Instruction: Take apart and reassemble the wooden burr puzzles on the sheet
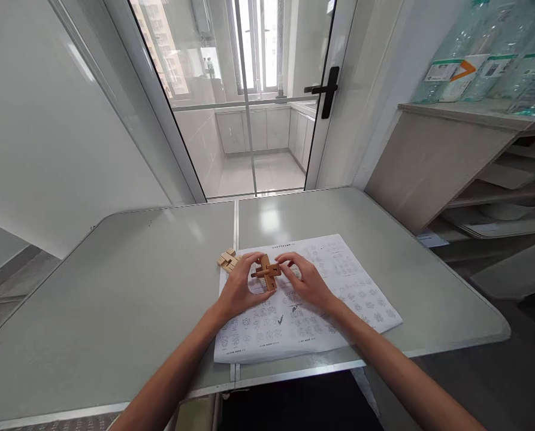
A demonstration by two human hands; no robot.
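A partly assembled wooden interlocking puzzle (271, 274) of crossed, notched bars is held just over a printed sheet. Numbers are marked on some of its bars. My left hand (239, 290) grips it, with the thumb at the near end of one bar and the fingers at the far end. From the other side, my right hand (308, 282) has its thumb and index finger closed on the right end of a crossing bar. Several loose notched wooden pieces (227, 260) lie just beyond my left hand. The printed sheet (339, 336) shows rows of small line diagrams under both hands.
The grey table (136, 311) has a metal seam down its middle. Behind it stands a glass door (267, 149) with a black handle (329, 93). To the right, a shelf unit (447, 149) carries several clear plastic bottles (487, 72).
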